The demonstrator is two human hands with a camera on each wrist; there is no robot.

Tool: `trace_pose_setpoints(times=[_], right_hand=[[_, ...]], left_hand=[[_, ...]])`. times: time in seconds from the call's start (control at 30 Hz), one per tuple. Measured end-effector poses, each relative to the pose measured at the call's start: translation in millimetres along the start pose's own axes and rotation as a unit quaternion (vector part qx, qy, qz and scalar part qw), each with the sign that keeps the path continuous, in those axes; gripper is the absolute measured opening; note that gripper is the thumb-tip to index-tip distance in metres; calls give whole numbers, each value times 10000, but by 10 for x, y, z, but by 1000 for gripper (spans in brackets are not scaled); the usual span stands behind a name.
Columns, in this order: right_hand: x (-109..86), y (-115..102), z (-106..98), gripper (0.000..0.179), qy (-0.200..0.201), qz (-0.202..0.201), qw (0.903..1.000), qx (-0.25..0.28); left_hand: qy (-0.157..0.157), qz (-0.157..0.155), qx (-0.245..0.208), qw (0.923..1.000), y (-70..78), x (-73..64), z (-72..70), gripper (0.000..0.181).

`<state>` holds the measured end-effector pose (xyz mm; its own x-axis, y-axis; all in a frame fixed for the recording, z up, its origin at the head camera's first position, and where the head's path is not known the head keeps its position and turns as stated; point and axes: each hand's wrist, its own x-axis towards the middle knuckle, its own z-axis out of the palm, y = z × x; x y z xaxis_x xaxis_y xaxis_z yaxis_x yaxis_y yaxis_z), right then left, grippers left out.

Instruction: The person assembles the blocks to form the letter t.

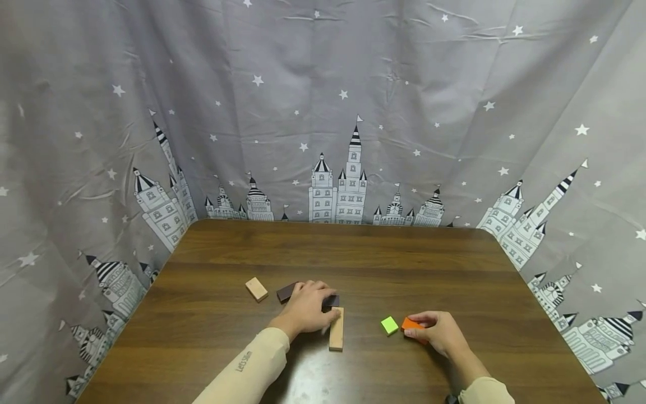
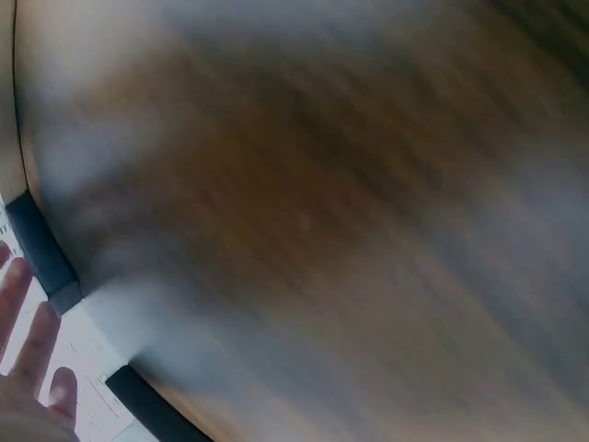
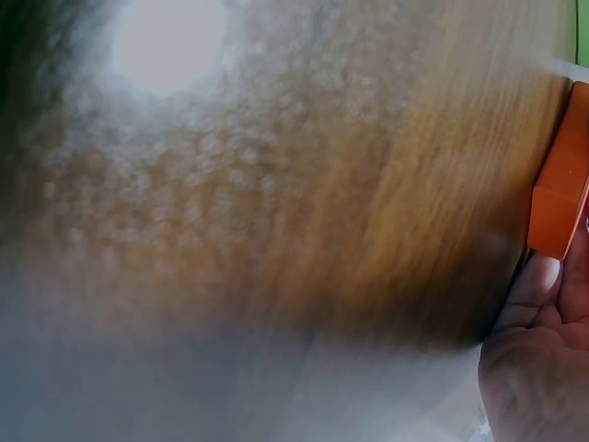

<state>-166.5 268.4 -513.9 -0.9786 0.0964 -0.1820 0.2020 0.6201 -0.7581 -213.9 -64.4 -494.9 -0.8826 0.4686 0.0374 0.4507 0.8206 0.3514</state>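
Note:
My left hand (image 1: pixel 306 308) reaches over a dark brown block (image 1: pixel 331 301), with its fingers spread. In the head view the forefinger lies along that block's far side and the thumb is at the end of a long pale wooden block (image 1: pixel 336 334). The left wrist view shows this hand (image 2: pixel 32 368) at the lower left, fingertips beside a dark block (image 2: pixel 41 253). An orange block (image 1: pixel 411 324) is pinched between thumb and fingers of my right hand (image 1: pixel 440 332). In the right wrist view, the orange block (image 3: pixel 560 198) sits above the palm. A lime-green block (image 1: pixel 390 325) lies just left of it.
Another dark brown block (image 1: pixel 286 292), partly behind the left hand, lies beside a short pale wooden block (image 1: pixel 257 289). All rest on a brown wooden table (image 1: pixel 429 264). A grey curtain (image 1: pixel 282 140) with castles and stars hangs beyond its far edge.

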Motion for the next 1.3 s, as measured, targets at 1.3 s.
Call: trace_pose_setpoints(times=[1.3], right_hand=[[-8, -14, -2, 43, -136, 94, 9996, 228]], left_hand=[[1356, -1072, -653, 9828, -728, -349, -196, 51]])
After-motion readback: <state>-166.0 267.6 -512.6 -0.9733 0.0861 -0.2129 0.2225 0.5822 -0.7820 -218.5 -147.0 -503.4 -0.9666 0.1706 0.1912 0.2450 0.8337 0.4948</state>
